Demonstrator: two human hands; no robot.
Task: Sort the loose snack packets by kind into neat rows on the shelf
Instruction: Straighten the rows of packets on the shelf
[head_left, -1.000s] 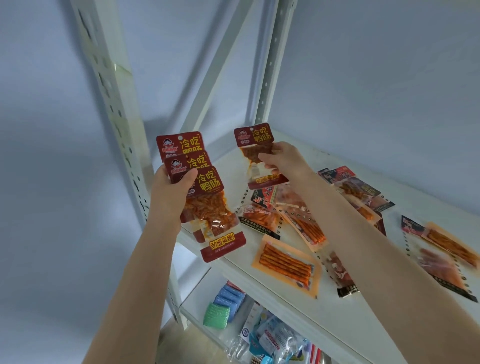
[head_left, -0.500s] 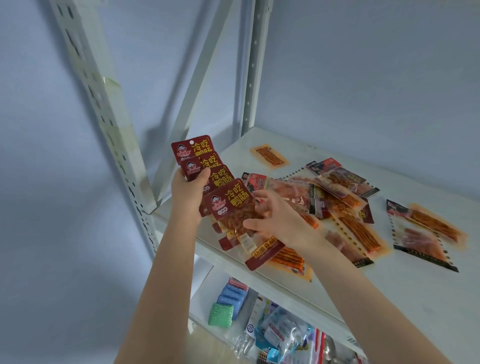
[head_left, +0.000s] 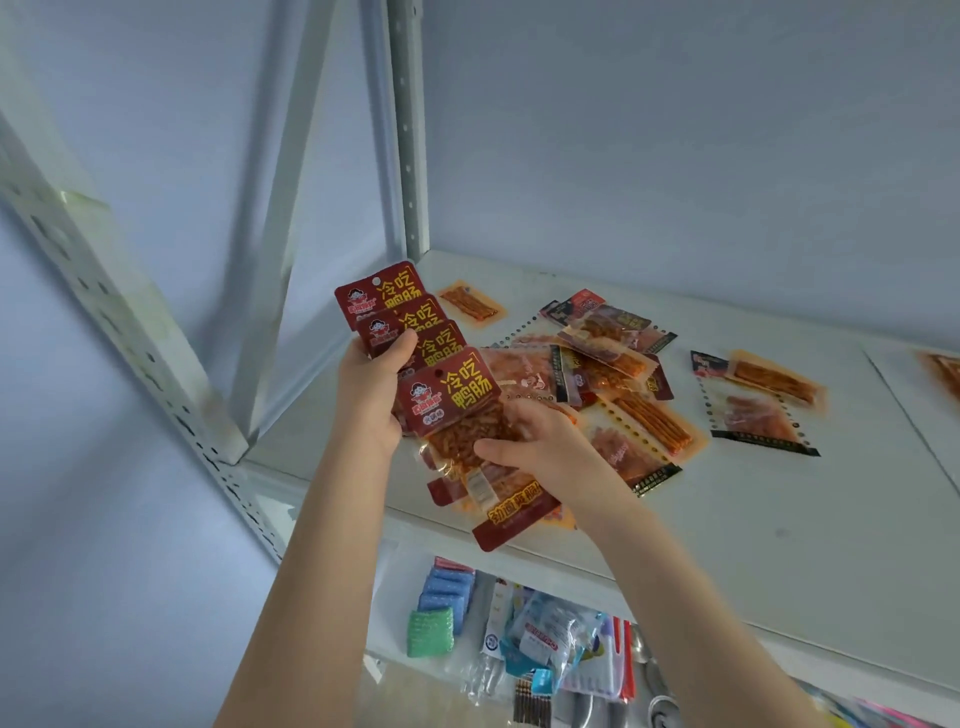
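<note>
While the left hand (head_left: 371, 395) keeps its grip clamped, thumb in front, on a fan of red packets (head_left: 395, 312) over the shelf (head_left: 779, 519) front edge, the right hand (head_left: 540, 447) pinches the frontmost packet (head_left: 457, 400); a heap of loose packets (head_left: 613, 364) lies close behind at two o'clock; each red packet shows yellow characters above a clear window; long axes run eleven to five o'clock, headers uppermost.

Left hand (head_left: 371, 387), right hand (head_left: 540, 449): both aloft, fingers curled.
</note>
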